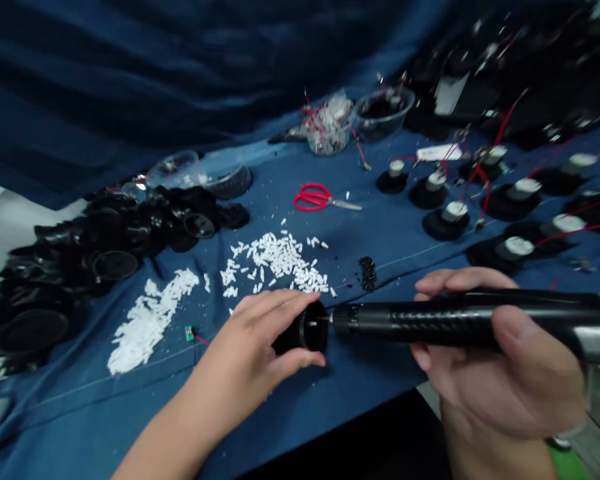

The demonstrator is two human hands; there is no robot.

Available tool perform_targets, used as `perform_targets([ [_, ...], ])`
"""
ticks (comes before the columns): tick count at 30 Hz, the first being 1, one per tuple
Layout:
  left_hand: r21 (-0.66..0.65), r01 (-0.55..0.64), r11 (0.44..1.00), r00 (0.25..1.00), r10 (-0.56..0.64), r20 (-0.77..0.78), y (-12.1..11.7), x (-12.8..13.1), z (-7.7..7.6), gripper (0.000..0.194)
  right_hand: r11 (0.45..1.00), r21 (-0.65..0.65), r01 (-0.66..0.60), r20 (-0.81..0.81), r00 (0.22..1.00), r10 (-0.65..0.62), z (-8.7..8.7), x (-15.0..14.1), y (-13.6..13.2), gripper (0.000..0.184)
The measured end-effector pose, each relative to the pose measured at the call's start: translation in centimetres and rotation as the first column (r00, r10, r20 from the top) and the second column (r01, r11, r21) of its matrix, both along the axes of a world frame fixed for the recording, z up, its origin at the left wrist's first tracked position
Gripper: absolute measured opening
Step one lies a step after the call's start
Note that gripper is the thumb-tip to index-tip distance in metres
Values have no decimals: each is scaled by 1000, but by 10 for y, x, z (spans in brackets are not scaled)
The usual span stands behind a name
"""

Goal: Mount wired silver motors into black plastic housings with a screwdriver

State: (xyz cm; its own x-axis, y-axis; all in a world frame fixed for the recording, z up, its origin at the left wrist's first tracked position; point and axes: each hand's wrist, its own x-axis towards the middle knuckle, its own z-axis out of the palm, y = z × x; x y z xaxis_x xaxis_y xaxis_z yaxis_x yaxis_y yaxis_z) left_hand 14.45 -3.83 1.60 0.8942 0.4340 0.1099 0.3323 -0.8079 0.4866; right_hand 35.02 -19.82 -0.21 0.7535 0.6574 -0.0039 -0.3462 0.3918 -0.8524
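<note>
Seen from the head camera, a worker at a cloth-covered desk (275, 173) holds a black cup-shaped part (312, 337) in the left hand (253, 341), its grip closed around the outer wall, thumb below, fingers above. The cup looks light, stiff and smooth, perhaps a little slippery; the outer wall seems the place to hold it, clear of the mouth. The right hand (505, 370) wraps its grip around a long black driver (380, 321), likely heavier and rigid, best held by the barrel. The cup lies between thumb and fingers, open mouth facing the driver's tip; whether they touch, one cannot tell.
</note>
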Motion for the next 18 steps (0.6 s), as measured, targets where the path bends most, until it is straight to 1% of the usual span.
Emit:
perform_targets([
  [2,22,8,1000,1000,-8,1,2,-2,-3,65,992,46,120,-47,992,-117,1,3,3,25],
  [4,42,14,999,1000,-14,6,4,-4,-7,65,965,43,260,-120,960,-253,1,7,7,29],
  [5,54,21,998,1000,-21,10,4,-5,-9,64,950,31,311,-166,939,-302,1,10,10,30],
  [6,70,36,997,999,-37,13,5,-5,-10,62,941,28,338,-219,920,-324,1,13,14,30],
  [7,92,54,994,998,-55,12,6,-6,-11,59,941,31,338,-269,909,-317,1,15,17,31],
  [9,146,98,984,995,-98,-4,8,-5,-11,48,956,64,288,-340,906,-250,-1,19,26,31],
  [11,200,131,971,991,-127,-36,10,-2,-7,38,964,86,250,-355,912,-205,-4,19,34,37],
  [13,250,141,958,989,-128,-68,11,2,-2,32,971,91,220,-361,916,-174,-7,18,41,43],
  [15,297,145,944,988,-121,-97,13,6,4,28,981,95,170,-380,917,-122,-8,17,45,40],
  [18,369,142,919,989,-113,-98,17,7,14,25,992,98,76,-385,922,-33,-7,16,42,27],
])
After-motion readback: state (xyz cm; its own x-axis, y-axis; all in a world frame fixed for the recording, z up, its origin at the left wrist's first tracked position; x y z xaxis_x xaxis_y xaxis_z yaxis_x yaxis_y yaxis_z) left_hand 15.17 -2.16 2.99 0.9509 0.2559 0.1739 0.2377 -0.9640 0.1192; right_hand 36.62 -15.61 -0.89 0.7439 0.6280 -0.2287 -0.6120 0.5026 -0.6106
